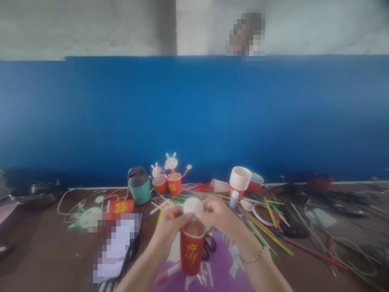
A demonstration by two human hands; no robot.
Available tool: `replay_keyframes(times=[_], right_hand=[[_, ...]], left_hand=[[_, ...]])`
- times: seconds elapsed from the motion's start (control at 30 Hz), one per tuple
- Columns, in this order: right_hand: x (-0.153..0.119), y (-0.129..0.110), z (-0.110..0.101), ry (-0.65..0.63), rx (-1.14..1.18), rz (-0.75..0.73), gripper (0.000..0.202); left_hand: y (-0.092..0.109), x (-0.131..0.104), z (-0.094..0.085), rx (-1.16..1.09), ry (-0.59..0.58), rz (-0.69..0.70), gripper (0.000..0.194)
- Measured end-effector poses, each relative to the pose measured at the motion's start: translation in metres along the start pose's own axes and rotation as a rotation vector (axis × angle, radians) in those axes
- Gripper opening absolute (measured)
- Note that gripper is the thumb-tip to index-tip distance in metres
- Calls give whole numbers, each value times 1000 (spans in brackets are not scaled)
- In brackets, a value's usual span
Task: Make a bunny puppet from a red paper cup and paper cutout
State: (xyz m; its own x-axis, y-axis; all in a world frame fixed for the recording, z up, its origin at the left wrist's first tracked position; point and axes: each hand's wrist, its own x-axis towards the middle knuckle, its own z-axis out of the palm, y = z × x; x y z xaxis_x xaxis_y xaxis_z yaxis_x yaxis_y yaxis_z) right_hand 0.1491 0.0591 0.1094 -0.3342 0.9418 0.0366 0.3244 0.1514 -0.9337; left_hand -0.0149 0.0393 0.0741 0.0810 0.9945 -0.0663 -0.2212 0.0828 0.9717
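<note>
A red paper cup [191, 253] with yellow lettering stands upright in front of me on a purple sheet [223, 275]. Just above its rim is a round white paper cutout [193, 205] with a green edge. My left hand [174, 225] pinches the cutout's lower left edge, with a bit of orange showing by its fingers. From the other side, my right hand [219, 215] has its fingers closed at the lower right edge. Black scissor handles [209, 248] lie behind the cup. The fingertips are partly blurred.
A phone [117, 249] lies to the left, near a tipped red cup [120, 206]. Behind stand a teal container [139, 186], rabbit-figure cups [174, 184] and stacked cups [240, 178]. Coloured sticks [267, 233] and cables spread rightward. A blue partition [194, 109] rises behind the table.
</note>
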Motion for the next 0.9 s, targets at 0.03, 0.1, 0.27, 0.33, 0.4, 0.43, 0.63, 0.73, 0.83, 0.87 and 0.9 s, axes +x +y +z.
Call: replay_keyframes(times=[0.03,0.1,0.27,0.33,0.4,0.43,0.63,0.73,0.83,0.87,0.9], right_hand=[[0,0,1,17,-18,-12,17],[0,0,3,71,-75,-30,19],[-1,1,6,159,-217,-77,19],[-1,2,5,175,-257,-58,16],[-2,1,4,172,-243,-47,16],[-2,0,3,154,-214,-49,16],[-2,-4,3,79,-51,-86,15],[0,-2,5,87,2,-98,16],[3,2,5,69,3,-48,14],[4,3,4,66,5,-32,13],[5,4,4,64,18,-22,14]], left_hand=[[0,0,0,-4,4,6,37],[-1,-1,1,-4,19,19,36],[-2,-2,1,22,31,38,34],[-1,-1,1,26,30,43,33],[-1,-1,0,23,35,46,33],[0,-1,0,22,39,43,33],[0,-3,2,-2,23,15,29],[-1,-4,3,-1,40,24,28],[-1,-3,3,3,55,33,28],[-1,-3,2,-4,57,29,28],[0,-3,2,-17,58,24,27]])
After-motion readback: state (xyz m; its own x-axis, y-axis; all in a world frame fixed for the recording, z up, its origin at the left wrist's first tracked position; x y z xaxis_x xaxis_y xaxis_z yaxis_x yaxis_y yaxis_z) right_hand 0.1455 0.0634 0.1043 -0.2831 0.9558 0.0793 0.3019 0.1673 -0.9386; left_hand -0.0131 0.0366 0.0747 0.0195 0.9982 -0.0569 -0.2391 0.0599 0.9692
